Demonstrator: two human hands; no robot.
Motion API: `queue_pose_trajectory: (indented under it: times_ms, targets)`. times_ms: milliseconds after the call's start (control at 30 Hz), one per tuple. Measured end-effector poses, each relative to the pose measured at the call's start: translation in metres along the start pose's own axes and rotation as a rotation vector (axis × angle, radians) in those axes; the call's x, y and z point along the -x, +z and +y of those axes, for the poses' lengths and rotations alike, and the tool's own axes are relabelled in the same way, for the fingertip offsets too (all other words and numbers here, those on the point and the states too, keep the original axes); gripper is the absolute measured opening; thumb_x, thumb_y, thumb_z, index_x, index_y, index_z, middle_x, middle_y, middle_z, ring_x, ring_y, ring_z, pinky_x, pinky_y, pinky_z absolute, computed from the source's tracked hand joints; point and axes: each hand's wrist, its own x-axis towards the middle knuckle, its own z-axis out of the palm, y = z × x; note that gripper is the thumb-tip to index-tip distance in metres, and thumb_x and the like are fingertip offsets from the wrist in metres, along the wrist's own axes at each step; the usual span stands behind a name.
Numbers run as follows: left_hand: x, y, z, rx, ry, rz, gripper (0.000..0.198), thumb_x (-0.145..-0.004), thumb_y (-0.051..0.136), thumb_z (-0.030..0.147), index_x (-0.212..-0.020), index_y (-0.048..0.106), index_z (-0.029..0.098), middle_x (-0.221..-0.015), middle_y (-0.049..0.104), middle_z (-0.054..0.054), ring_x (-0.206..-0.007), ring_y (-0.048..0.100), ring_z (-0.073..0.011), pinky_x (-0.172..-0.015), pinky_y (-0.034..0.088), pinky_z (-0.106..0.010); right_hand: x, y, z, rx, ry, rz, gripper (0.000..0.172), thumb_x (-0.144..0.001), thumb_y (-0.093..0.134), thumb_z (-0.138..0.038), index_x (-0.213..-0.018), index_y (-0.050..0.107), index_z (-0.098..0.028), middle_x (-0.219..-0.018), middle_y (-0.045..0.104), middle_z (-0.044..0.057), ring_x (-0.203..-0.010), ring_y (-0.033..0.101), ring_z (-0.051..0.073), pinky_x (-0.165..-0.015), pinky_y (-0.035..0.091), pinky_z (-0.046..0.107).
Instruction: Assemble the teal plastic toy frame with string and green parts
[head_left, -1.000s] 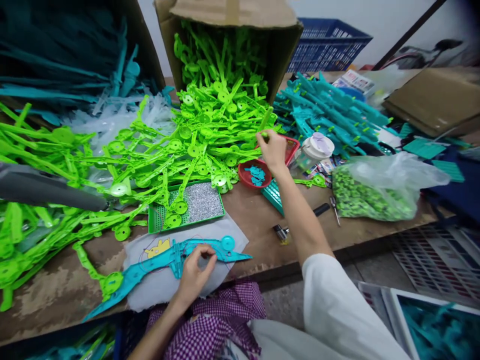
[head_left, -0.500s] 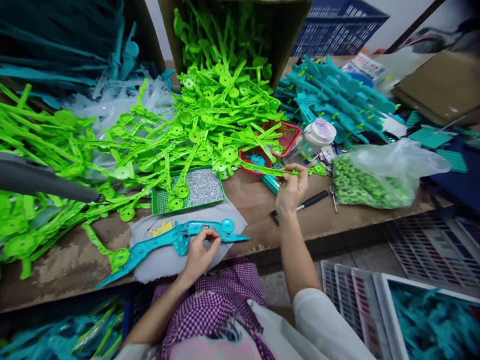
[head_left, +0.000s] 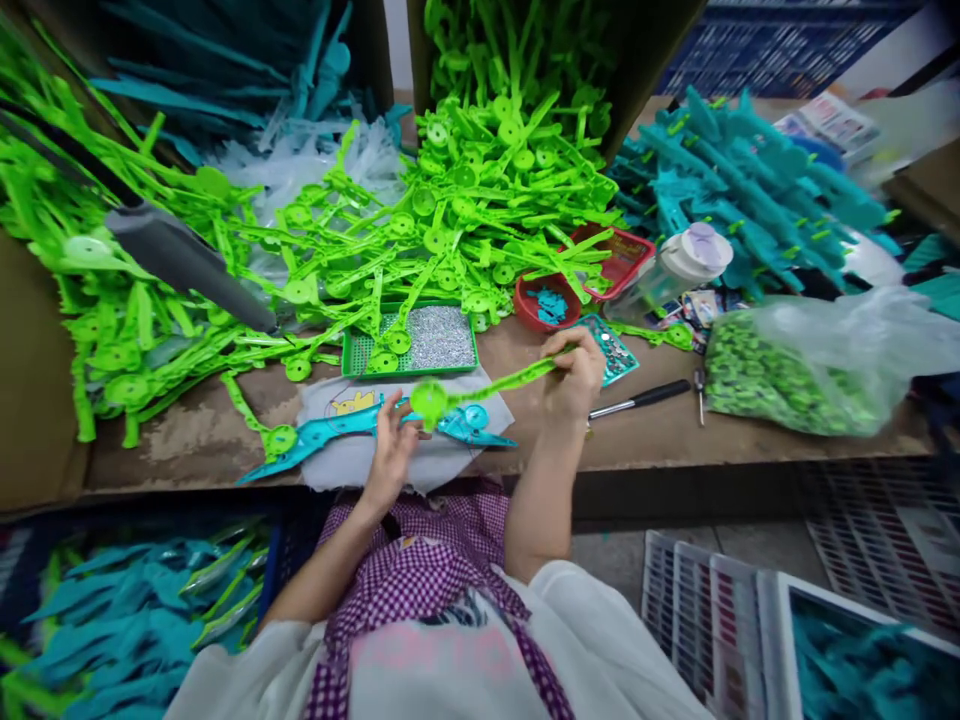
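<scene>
My right hand (head_left: pixel 574 372) pinches a long lime-green plastic arm (head_left: pixel 510 382) by its thin end. The arm's round disc end reaches left over a teal plastic piece (head_left: pixel 341 425), hiding part of it. That teal piece lies on a pale cloth (head_left: pixel 341 462) with a yellow cartoon print. My left hand (head_left: pixel 394 450) is at the teal piece, just left of the green disc, its fingers apart. Whether its fingertips touch either part, I cannot tell. Behind the cloth is a green tray (head_left: pixel 346 360) of small silvery pieces.
Lime-green arms (head_left: pixel 480 190) are heaped behind. Teal parts (head_left: pixel 750 190) pile up at back right. A red bowl (head_left: pixel 525 308), a teal tray (head_left: pixel 619 360), a black-handled tool (head_left: pixel 660 393), a screwdriver (head_left: pixel 700 395) and a bag of green bits (head_left: pixel 795 380) stand rightward. A grey tool (head_left: pixel 191 265) hangs at left.
My right hand has brought the green arm leftward and nearer, so its disc hangs over the teal piece. My left hand has opened its fingers beside it. The whole view has shifted.
</scene>
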Motion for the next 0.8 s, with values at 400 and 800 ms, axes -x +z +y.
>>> queue_pose_trajectory:
  times_ms: [400,800]
  targets:
    - [-0.007,0.048,-0.018,-0.089,0.014,-0.081,0.057,-0.093,0.056,0.067,-0.130,0.051,0.024,-0.115,0.068,-0.011,-0.102,0.071,-0.0237,-0.088,0.059,-0.039,0.098,-0.008,0.048,-0.107,0.442,-0.405,0.049,-0.072,0.073,-0.068,-0.092,0.066,-0.024,-0.082,0.069,0.002,-0.074,0.063,0.018,-0.069,0.057,0.031]
    - [-0.079,-0.029,-0.016,-1.075,0.358,-0.700,0.057,-0.092,0.071,0.035,-0.145,0.053,0.027,-0.142,0.058,-0.015,-0.136,0.049,-0.0349,-0.118,0.020,-0.062,0.019,-0.022,0.085,0.131,0.653,-0.670,0.041,-0.080,0.078,-0.053,-0.072,0.059,-0.018,-0.054,0.056,-0.004,-0.045,0.048,0.007,-0.038,0.035,0.017]
